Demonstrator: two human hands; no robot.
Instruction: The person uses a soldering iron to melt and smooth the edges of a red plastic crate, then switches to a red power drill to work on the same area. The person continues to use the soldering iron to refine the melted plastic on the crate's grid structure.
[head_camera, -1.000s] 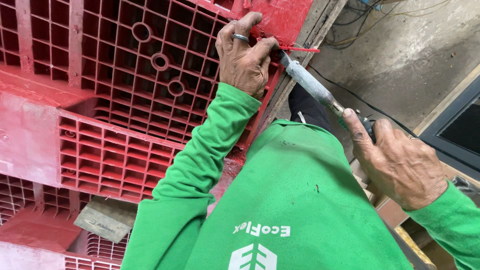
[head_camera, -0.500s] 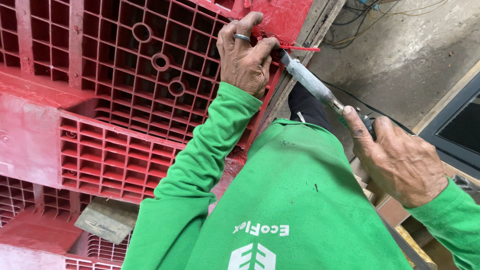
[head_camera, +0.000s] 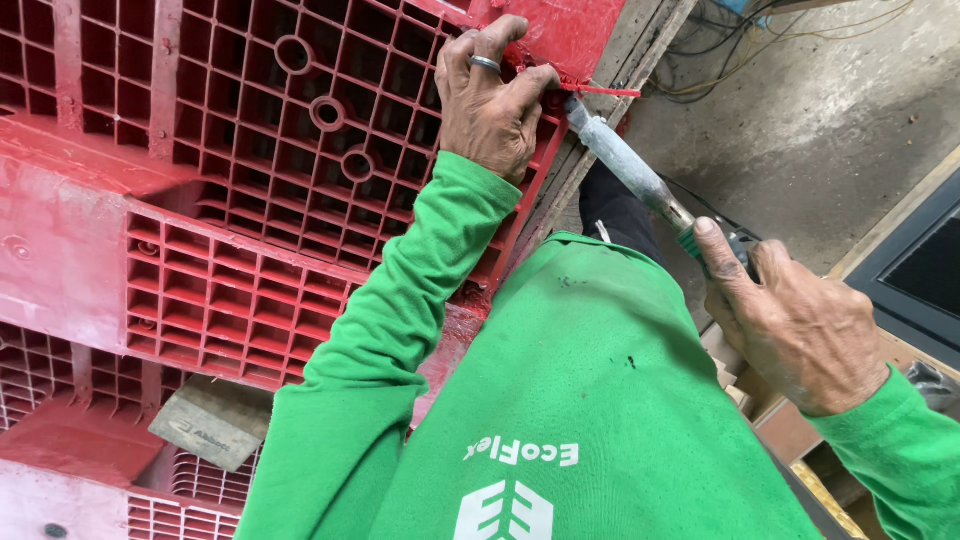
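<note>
**Blade working at the edge of a red plastic pallet**

A red plastic pallet (head_camera: 250, 170) is standing up in front of the person, filling the upper left of the view, its ribbed grid of square cells and a few round holes facing the camera. At its upper right edge a thin red sliver (head_camera: 605, 90) of plastic is sticking out sideways from the rim.

The left hand (head_camera: 492, 100) is gripping that edge of the pallet, fingers curled over the rim and thumb pressing beside the sliver; a metal ring is showing on one finger. The tip of a worn, grey-bladed knife (head_camera: 625, 160) is touching the pallet edge right next to the thumb, the blade slanting down and to the right. The right hand (head_camera: 795, 325) is closing around the knife's handle, of which only a bit of green and black is showing, with the thumb lying along the top toward the blade.

Both arms are wearing green long sleeves, and the green shirt (head_camera: 590, 400) is filling the lower middle of the view. More red pallet sections are lying at the lower left, with a flat grey block (head_camera: 215, 420) resting among them. A concrete floor (head_camera: 810, 130) with loose cables is showing at the upper right, and a dark framed panel (head_camera: 925, 275) is sitting at the right edge.
</note>
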